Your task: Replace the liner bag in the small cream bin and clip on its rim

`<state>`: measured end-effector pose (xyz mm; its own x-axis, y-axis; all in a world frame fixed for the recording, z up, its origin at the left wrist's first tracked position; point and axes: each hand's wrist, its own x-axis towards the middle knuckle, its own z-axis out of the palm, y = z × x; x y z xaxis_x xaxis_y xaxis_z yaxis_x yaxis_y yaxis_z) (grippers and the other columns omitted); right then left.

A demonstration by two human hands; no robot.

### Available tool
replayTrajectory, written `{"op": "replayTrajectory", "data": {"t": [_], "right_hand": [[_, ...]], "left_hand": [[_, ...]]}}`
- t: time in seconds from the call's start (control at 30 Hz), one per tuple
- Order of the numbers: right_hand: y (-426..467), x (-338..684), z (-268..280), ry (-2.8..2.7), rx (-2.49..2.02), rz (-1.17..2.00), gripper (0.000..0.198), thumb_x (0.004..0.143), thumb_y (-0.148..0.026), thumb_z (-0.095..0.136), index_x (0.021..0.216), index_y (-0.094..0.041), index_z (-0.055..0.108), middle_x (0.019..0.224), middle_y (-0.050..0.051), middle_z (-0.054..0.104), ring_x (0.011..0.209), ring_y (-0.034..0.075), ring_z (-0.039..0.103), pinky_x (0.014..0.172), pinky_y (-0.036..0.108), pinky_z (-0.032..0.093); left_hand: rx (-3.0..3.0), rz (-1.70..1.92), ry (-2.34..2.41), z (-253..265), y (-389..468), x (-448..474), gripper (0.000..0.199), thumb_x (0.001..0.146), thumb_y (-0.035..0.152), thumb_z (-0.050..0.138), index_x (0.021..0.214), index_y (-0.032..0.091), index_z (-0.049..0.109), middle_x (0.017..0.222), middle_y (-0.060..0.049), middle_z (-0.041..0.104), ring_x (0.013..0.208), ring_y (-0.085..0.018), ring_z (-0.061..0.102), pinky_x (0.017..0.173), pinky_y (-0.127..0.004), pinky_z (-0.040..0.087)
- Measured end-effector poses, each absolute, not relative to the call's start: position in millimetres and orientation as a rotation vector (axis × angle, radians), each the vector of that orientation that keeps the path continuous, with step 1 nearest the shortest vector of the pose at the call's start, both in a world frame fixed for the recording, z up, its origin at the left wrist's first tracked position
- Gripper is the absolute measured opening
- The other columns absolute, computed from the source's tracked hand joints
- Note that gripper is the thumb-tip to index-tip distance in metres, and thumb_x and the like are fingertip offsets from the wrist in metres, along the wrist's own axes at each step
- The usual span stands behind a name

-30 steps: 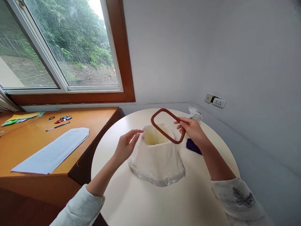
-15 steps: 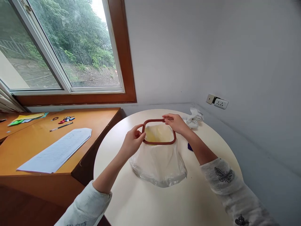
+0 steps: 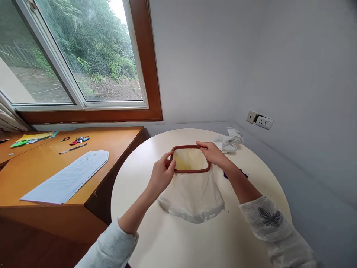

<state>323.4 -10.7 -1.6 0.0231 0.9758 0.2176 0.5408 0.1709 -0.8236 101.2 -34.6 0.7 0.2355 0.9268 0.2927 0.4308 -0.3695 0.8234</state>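
A brown ring (image 3: 192, 171), a rounded rectangle, lies level around the mouth of a small bin. The inside of the bin (image 3: 189, 159) looks pale yellow through a thin translucent white plastic bag (image 3: 195, 197). The bag's skirt hangs outside and spreads on the round table. My left hand (image 3: 161, 172) grips the ring's left side between thumb and fingers. At the far right corner, my right hand (image 3: 213, 153) is closed over the ring; its thumb is hidden. The bin's outer walls are covered by the bag.
A crumpled white plastic bag (image 3: 231, 141) lies at the cream table's (image 3: 139, 167) back right. Something dark blue (image 3: 244, 173) is partly behind my right forearm. On the wooden desk (image 3: 122, 139) at left are papers (image 3: 69, 176), a pen (image 3: 73, 148) and keys (image 3: 80, 140).
The ring has come down a little and now sits closer against the bag at the mouth. Both hands have moved slightly down and right with it.
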Motion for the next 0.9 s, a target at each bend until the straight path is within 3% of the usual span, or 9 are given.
{"op": "replayTrajectory", "data": {"t": [0.3, 0.5, 0.73, 0.8, 0.9], "right_hand": [[7.1, 326.7, 4.0, -1.713, -1.487, 0.708, 0.041, 0.080, -0.016, 0.039, 0.116, -0.016, 0.059, 0.124, 0.005, 0.056, 0.115, 0.016, 0.050, 0.098, 0.028, 0.037], [3.6, 326.6, 10.7, -1.787, -1.548, 0.585, 0.038, 0.078, -0.017, 0.044, 0.112, -0.018, 0.062, 0.117, 0.005, 0.062, 0.107, 0.017, 0.055, 0.090, 0.027, 0.040], [-28.9, 327.2, 49.6, -1.883, -1.739, 0.254, 0.021, 0.077, -0.023, 0.048, 0.080, -0.020, 0.068, 0.076, 0.001, 0.068, 0.068, 0.014, 0.057, 0.058, 0.022, 0.036], [-38.6, 327.7, 57.7, -1.823, -1.830, 0.212, 0.019, 0.076, -0.030, 0.050, 0.070, -0.020, 0.065, 0.067, 0.001, 0.065, 0.061, 0.013, 0.054, 0.053, 0.023, 0.033], [-49.8, 324.6, 61.6, -1.737, -1.929, 0.168, 0.025, 0.077, -0.034, 0.048, 0.060, -0.019, 0.058, 0.060, 0.001, 0.062, 0.056, 0.012, 0.051, 0.050, 0.023, 0.030]], "left_hand": [[1.986, 0.952, 1.094, -9.0, -41.8, 93.4, 0.039, 0.085, 0.040, 0.043, 0.117, 0.019, 0.053, 0.065, 0.002, 0.051, 0.066, -0.014, 0.052, 0.062, -0.026, 0.042], [2.006, 0.942, 1.147, -2.7, -40.8, 94.5, 0.033, 0.083, 0.035, 0.045, 0.107, 0.017, 0.058, 0.064, 0.002, 0.052, 0.060, -0.012, 0.049, 0.058, -0.025, 0.040], [1.889, 1.178, 1.077, 31.6, -35.8, 97.8, 0.024, 0.081, 0.030, 0.049, 0.096, 0.017, 0.063, 0.058, 0.003, 0.049, 0.054, -0.010, 0.047, 0.054, -0.022, 0.042], [1.711, 1.285, 0.965, 40.6, -35.6, 102.3, 0.032, 0.080, 0.031, 0.053, 0.109, 0.019, 0.057, 0.063, 0.003, 0.050, 0.059, -0.010, 0.053, 0.060, -0.024, 0.047], [1.418, 1.264, 0.823, 45.0, -39.0, 111.3, 0.063, 0.077, 0.031, 0.058, 0.133, 0.024, 0.030, 0.079, 0.002, 0.055, 0.072, -0.013, 0.060, 0.071, -0.032, 0.052]]}}
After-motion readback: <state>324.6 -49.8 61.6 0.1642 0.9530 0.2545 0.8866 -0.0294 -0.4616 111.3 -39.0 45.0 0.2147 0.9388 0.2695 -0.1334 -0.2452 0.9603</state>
